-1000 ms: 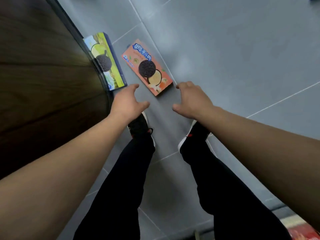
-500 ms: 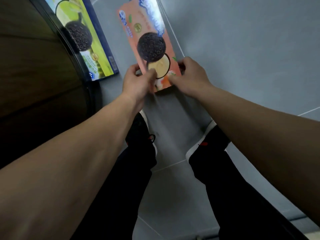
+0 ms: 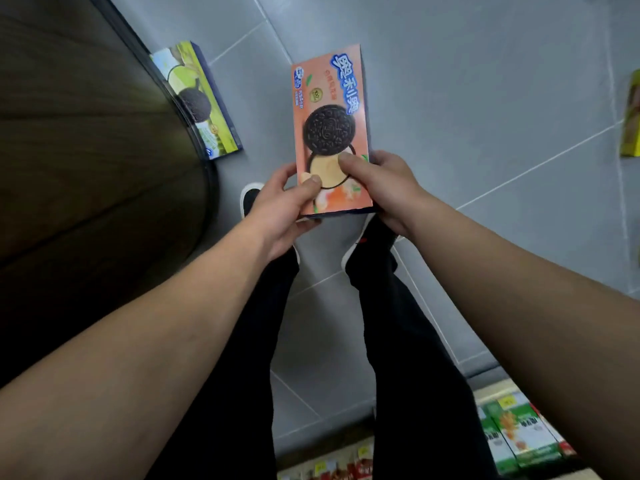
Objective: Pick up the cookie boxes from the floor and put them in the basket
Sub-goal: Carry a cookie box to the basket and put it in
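Note:
I hold an orange cookie box (image 3: 329,98) with a dark cookie printed on it, lifted off the grey tiled floor, its long side pointing away from me. My left hand (image 3: 284,202) grips its near left corner, thumb on the front face. Its near right corner is gripped by my right hand (image 3: 384,188), thumb also on the front. A green and yellow cookie box (image 3: 204,105) lies flat on the floor at the left, beside a dark curved edge. No basket is in view.
A dark wooden curved surface (image 3: 86,150) fills the left side. A yellow package (image 3: 632,116) lies at the right edge. Shelf goods, green and white cartons (image 3: 516,434), show at the bottom right. My legs and shoes stand on the floor below the box.
Both hands reached down to the orange box, closed on its near end and lifted it off the floor toward me. The green box stayed on the floor.

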The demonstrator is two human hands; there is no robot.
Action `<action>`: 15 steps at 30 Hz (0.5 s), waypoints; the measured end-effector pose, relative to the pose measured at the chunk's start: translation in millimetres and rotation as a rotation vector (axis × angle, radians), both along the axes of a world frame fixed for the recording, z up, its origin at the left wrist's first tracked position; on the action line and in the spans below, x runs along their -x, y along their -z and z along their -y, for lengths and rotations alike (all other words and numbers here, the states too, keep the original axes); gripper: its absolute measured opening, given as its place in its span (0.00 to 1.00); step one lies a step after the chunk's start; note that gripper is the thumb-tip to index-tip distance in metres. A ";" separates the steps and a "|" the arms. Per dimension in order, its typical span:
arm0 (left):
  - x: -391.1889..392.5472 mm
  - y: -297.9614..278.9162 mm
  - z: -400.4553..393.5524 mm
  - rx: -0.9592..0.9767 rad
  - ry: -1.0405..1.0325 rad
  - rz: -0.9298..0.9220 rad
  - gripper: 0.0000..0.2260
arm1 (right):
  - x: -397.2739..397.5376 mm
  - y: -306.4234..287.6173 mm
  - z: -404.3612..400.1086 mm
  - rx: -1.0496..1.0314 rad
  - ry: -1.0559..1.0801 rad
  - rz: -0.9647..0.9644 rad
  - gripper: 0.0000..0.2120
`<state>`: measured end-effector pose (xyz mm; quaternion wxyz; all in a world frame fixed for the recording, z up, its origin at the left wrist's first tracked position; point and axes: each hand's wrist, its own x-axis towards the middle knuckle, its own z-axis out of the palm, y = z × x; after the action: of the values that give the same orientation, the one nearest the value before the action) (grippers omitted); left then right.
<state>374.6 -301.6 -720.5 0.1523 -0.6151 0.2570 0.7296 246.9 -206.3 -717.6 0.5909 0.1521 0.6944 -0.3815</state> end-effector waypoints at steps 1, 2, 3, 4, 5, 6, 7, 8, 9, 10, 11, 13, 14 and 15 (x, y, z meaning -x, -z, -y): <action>2.9 -25.3 1.8 0.025 0.072 0.010 0.18 | 3.7 -27.6 -2.2 -0.002 -0.033 -0.042 0.08; 5.5 -48.6 4.2 0.069 0.158 0.034 0.23 | 7.3 -51.8 -4.5 -0.032 -0.110 -0.114 0.10; 8.8 -71.1 8.1 0.145 0.257 0.062 0.28 | 11.1 -74.5 -7.1 -0.078 -0.213 -0.211 0.13; 12.7 -97.0 13.4 0.252 0.373 0.087 0.31 | 15.6 -101.0 -11.9 -0.132 -0.338 -0.322 0.17; 17.0 -118.7 19.9 0.377 0.486 0.105 0.32 | 20.1 -125.2 -16.1 -0.172 -0.465 -0.425 0.20; 21.3 -139.9 26.6 0.504 0.579 0.111 0.32 | 23.7 -146.0 -20.8 -0.190 -0.570 -0.499 0.23; 24.7 -167.3 30.0 0.625 0.655 0.098 0.32 | 27.9 -171.5 -28.2 -0.182 -0.662 -0.547 0.24; 27.3 -193.8 30.3 0.750 0.709 0.071 0.31 | 31.0 -194.4 -35.9 -0.167 -0.753 -0.576 0.24; 30.2 -216.1 29.0 0.866 0.746 0.040 0.31 | 35.0 -214.4 -41.9 -0.158 -0.847 -0.601 0.24; 33.5 -234.5 27.0 0.952 0.793 0.001 0.30 | 39.0 -229.2 -46.1 -0.160 -0.945 -0.620 0.24; 34.4 -249.7 22.8 1.009 0.866 -0.038 0.31 | 41.4 -242.9 -50.4 -0.147 -1.039 -0.634 0.24; 33.9 -294.2 8.3 1.063 1.070 -0.091 0.36 | 46.8 -283.6 -57.5 -0.060 -1.195 -0.679 0.22; 32.5 -310.3 1.6 1.066 1.185 -0.090 0.39 | 48.5 -299.1 -58.4 -0.018 -1.260 -0.706 0.21; 29.1 -328.4 -7.4 1.078 1.295 -0.081 0.41 | 49.9 -317.5 -59.6 0.034 -1.332 -0.736 0.20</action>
<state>345.5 -294.3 -392.1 0.2168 -0.3082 0.8773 0.2971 197.0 -146.7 -400.2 0.4288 -0.4454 0.7857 0.0190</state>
